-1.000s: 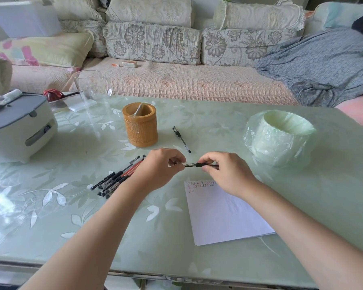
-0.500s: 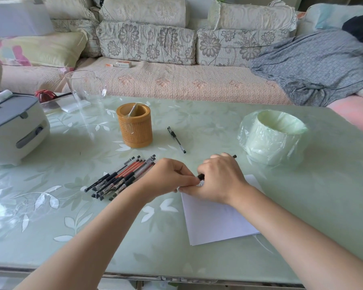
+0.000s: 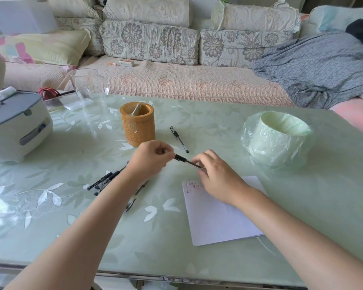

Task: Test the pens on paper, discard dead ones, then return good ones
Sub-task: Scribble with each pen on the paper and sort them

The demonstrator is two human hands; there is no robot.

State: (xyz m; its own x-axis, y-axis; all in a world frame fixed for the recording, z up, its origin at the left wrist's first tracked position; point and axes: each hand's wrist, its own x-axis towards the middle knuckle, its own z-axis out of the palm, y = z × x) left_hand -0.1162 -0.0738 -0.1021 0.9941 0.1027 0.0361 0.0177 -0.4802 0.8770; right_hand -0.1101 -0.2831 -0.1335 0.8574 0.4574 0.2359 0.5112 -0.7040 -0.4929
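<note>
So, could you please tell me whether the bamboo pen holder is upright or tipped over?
Upright: the pen holder stands on its base on the table, its round mouth facing up.

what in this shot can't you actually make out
All from the head view:
- the pen pile: the left forearm covers part of it, so no count.
- marks on the paper: too small to read, and the right hand covers some.
- the held pen: both ends are hidden in the left hand and the right fingers.
- inside the bin: its own rim hides the bottom.
</note>
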